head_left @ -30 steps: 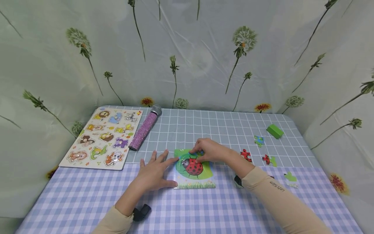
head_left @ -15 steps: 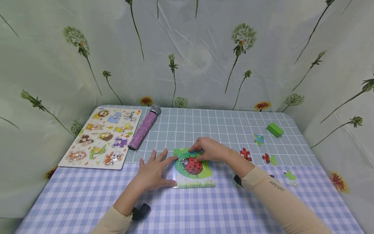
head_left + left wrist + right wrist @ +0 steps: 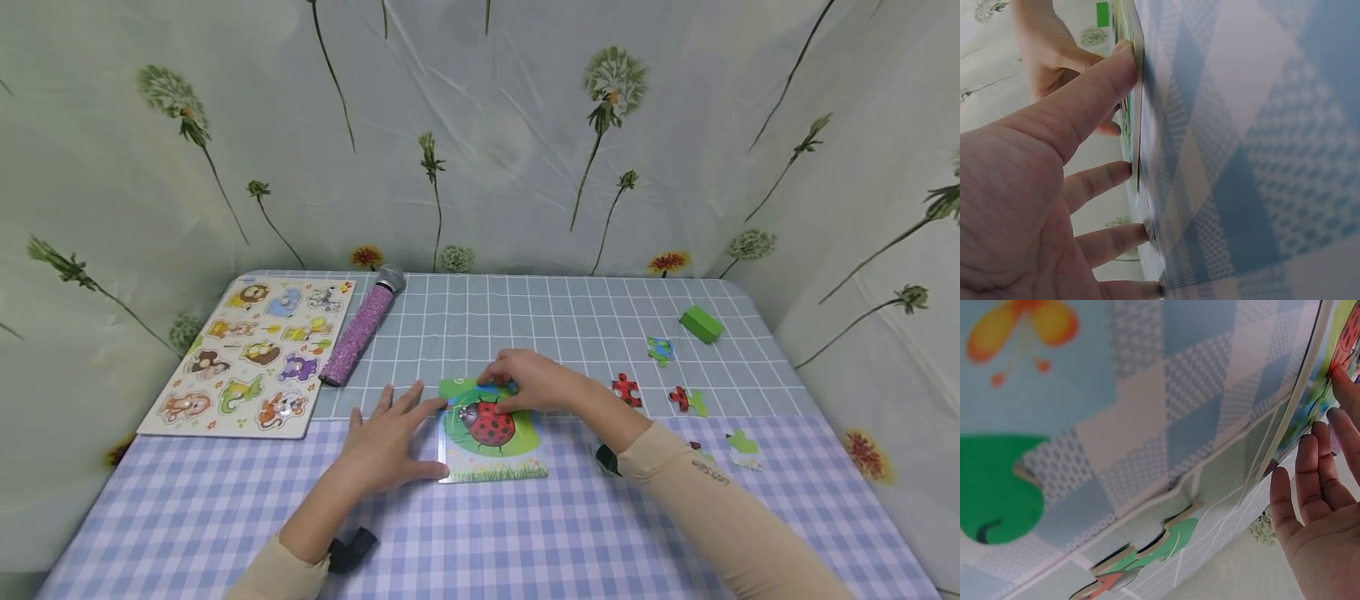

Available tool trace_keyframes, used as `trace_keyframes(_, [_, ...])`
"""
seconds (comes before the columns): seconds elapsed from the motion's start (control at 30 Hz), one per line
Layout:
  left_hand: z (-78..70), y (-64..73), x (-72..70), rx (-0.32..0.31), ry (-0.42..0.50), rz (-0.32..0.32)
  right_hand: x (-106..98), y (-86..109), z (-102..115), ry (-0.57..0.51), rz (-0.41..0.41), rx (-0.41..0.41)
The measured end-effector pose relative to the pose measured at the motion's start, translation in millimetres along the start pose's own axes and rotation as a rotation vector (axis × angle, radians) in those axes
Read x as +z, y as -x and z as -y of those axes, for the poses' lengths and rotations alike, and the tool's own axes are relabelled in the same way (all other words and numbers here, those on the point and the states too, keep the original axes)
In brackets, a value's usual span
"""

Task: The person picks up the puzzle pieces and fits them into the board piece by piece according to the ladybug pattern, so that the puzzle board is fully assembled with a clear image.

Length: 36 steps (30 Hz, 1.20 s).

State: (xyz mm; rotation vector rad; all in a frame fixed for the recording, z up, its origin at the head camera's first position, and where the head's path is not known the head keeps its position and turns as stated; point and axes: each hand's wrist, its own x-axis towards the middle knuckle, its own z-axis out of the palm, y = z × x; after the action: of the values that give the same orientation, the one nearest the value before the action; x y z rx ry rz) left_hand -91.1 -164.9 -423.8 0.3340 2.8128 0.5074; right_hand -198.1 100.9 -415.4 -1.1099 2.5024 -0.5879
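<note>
A square ladybug jigsaw puzzle (image 3: 487, 464) lies on the checked cloth before me. My left hand (image 3: 384, 446) is spread flat beside it, the thumb and index fingertip touching its left edge. Seen from the left wrist, the thumb (image 3: 1094, 94) presses along the board's thin side while the other fingertips reach the cloth. My right hand (image 3: 531, 379) bends over the puzzle's upper part, pinching a blue-green puzzle piece (image 3: 491, 389) between thumb and fingers. The right wrist view shows the thumb on the red ladybug and the fingertips close to the board's top; the palm hides nothing there.
Loose puzzle pieces lie at right, including a red one (image 3: 626, 390), a blue-green one (image 3: 661, 350) and a green one (image 3: 742, 442). A green block (image 3: 702, 323) sits behind them. At left are a pink glittery microphone (image 3: 362, 333) and an animal peg puzzle (image 3: 247, 367).
The head view has turned slightly, so the table's things sit a little further left in it. Both hands keep nearly the same places on the ladybug puzzle.
</note>
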Motion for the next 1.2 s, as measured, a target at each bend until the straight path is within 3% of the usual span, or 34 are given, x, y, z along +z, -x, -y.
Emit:
trace_keyframes(0.33, [-1.4, 2.7, -3.5, 0.012, -0.007, -0.039, -1.7, 6.9, -0.3, 0.004, -0.022, -0.035])
trace_keyframes(0.7, [-6.7, 4.4, -7.7, 0.046, -0.067, -0.107, -25.8, 48.3, -20.3, -0.061, -0.092, 0.04])
trace_keyframes(1.0, [-6.5, -12.7, -8.4, 0.192, -0.07, -0.135, -46.7, 94.0, -66.7, -0.039, -0.18, 0.185])
trace_keyframes(1.2, [-8.0, -27.7, -6.4, 0.308, -0.049, -0.041, -60.3, 123.1, -92.0, -0.024, -0.222, 0.276])
